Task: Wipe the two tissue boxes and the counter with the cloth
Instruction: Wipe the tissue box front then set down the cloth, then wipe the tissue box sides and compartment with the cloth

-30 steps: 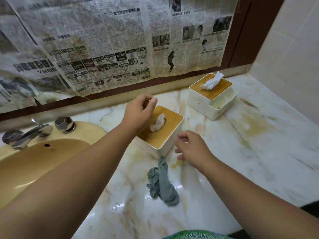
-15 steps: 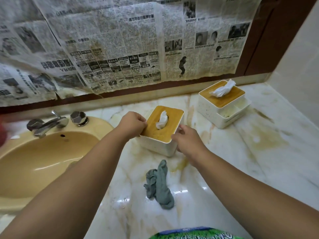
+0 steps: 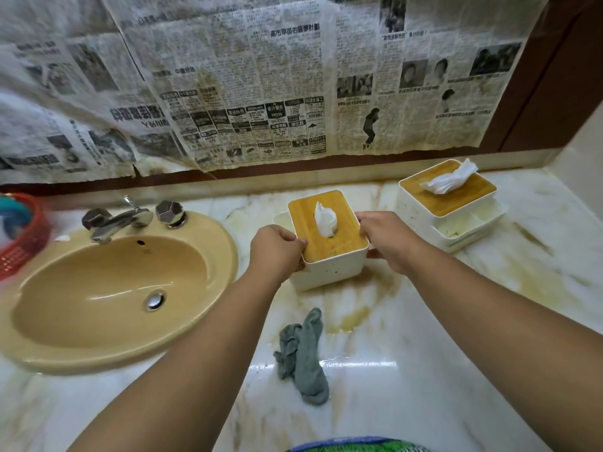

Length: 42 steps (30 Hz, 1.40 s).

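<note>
A white tissue box with a wooden lid stands mid-counter, a tissue poking out of its slot. My left hand grips its left side and my right hand grips its right side. A second white tissue box with a wooden lid sits at the back right, apart from both hands. A crumpled grey-green cloth lies loose on the marble counter, nearer to me than the held box. Yellowish stains mark the counter around the boxes.
A tan sink basin with chrome taps fills the left side. A red basket sits at the far left edge. Old newspaper covers the wall behind the counter. A tiled wall closes the right side.
My left hand has come off the box's lid and both hands have closed on the sides of the near tissue box, turning it straighter. The cloth has not moved.
</note>
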{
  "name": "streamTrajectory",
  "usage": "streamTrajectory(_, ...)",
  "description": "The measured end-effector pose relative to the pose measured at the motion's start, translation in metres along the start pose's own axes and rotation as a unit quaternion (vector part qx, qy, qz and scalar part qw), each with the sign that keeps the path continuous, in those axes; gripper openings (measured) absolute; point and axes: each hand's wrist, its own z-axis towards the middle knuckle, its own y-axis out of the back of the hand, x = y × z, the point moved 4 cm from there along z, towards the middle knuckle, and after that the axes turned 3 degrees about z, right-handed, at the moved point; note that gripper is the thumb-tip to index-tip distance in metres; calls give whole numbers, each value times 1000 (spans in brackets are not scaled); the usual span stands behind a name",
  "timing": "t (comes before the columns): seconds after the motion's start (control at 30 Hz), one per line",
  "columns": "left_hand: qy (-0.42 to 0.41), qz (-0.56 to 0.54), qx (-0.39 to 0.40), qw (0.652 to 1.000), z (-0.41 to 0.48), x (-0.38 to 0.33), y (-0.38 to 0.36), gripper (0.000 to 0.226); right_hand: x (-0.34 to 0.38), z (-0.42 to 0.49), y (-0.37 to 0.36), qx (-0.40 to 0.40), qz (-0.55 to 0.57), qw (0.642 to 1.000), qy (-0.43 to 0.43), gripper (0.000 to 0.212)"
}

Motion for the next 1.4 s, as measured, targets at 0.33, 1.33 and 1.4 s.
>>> streamTrajectory(0.33, 20, -17, -23, 999, -4, 8, -3, 20, 1, 22, -1, 62, -17, 998, -1, 45)
streamTrajectory(1.33, -227, 456, 187, 840, 9, -20, 8, 92, -93, -111, -118, 172, -516, 790, 282, 74)
streamTrajectory(1.4, -239, 473, 175, 829, 12, -23, 9, 91, -98, -112, -129, 158, -548, 765, 299, 71)
